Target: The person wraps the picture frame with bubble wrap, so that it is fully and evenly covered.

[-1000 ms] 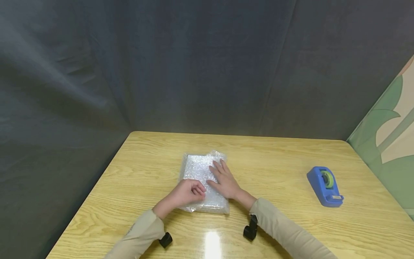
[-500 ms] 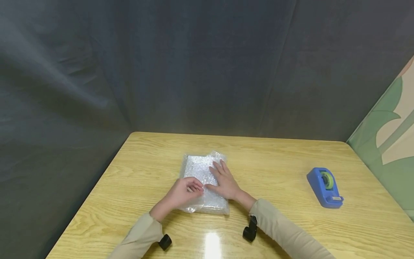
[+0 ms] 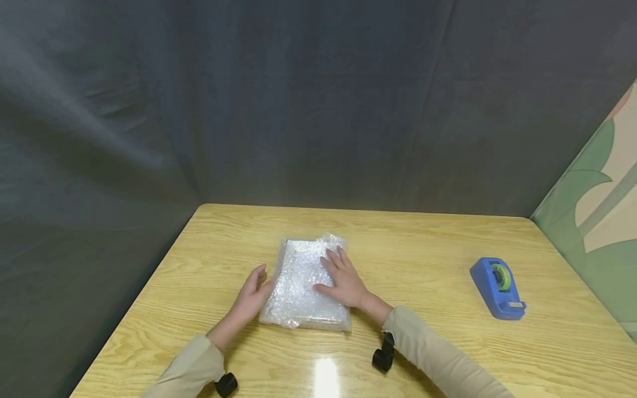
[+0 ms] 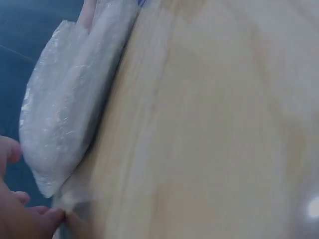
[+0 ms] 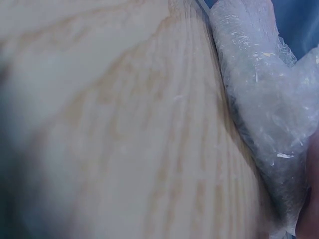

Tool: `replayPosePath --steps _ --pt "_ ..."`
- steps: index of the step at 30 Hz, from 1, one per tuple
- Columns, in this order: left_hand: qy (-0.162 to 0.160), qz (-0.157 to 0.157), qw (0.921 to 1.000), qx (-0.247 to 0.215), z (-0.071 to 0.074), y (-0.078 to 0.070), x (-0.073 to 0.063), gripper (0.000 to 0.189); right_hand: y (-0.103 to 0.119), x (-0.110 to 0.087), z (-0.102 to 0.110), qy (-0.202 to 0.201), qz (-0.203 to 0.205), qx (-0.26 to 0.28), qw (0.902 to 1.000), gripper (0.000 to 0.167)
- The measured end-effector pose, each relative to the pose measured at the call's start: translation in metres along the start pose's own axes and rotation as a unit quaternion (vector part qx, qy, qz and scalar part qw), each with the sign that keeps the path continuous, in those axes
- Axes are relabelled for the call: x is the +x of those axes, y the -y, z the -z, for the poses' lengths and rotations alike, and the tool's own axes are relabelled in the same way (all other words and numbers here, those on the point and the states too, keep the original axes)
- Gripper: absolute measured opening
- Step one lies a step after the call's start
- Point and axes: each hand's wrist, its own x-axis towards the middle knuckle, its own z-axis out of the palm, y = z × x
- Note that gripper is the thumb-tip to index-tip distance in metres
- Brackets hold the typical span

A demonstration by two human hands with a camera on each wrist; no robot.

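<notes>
A flat rectangular item wrapped in bubble wrap (image 3: pixel 301 290) lies on the wooden table, its kind hidden by the wrapping. My right hand (image 3: pixel 343 281) rests on the right part of the bundle with its fingers spread. Beside the bundle's left edge is my left hand (image 3: pixel 252 296), fingers loosely extended and the thumb close to the wrap; whether it touches is hard to tell. In the left wrist view, the left fingers (image 4: pixel 27 216) are near the end of the wrapped bundle (image 4: pixel 65 114) and hold nothing. The right wrist view shows the bundle's side (image 5: pixel 264 99).
A blue tape dispenser (image 3: pixel 497 287) with a greenish roll stands on the right of the table (image 3: pixel 413 249). Dark fabric (image 3: pixel 318 110) hangs behind and to the left. A patterned cloth (image 3: pixel 607 221) is at the far right.
My left hand has come off the top of the bundle and moved left to its edge, its curled fingers loosening. The right hand stays on the wrap.
</notes>
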Motion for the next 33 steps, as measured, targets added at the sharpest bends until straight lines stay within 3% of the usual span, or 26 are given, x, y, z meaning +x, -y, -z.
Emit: replayPosePath --steps 3,7,11,17,23,28,33 --pt "0.002 0.012 0.9981 -0.060 -0.006 0.003 0.001 0.058 -0.001 0.000 -0.001 -0.003 0.001 0.001 1.0000 0.071" --pt "0.003 0.034 0.9859 -0.164 -0.011 0.004 0.003 0.058 -0.001 0.001 -0.002 -0.003 0.001 0.003 1.0000 0.071" --pt "0.015 0.052 0.9757 -0.212 -0.012 0.007 0.004 0.058 -0.001 0.002 -0.003 0.003 -0.001 0.007 1.0000 0.072" --pt "0.091 0.034 0.9762 -0.194 -0.009 0.014 0.007 0.062 0.000 0.001 0.000 0.003 -0.001 0.007 1.0000 0.072" --pt "0.076 0.011 0.9825 -0.170 -0.014 0.013 0.006 0.062 0.000 -0.001 0.001 0.003 -0.003 0.010 0.9999 0.071" --pt "0.064 0.017 0.9864 -0.151 -0.019 0.006 0.005 0.060 0.000 -0.002 0.001 0.003 -0.005 0.009 0.9999 0.070" --pt "0.070 0.014 0.9924 -0.100 -0.023 0.001 0.006 0.059 -0.001 -0.001 0.000 -0.002 0.000 0.024 0.9997 0.065"
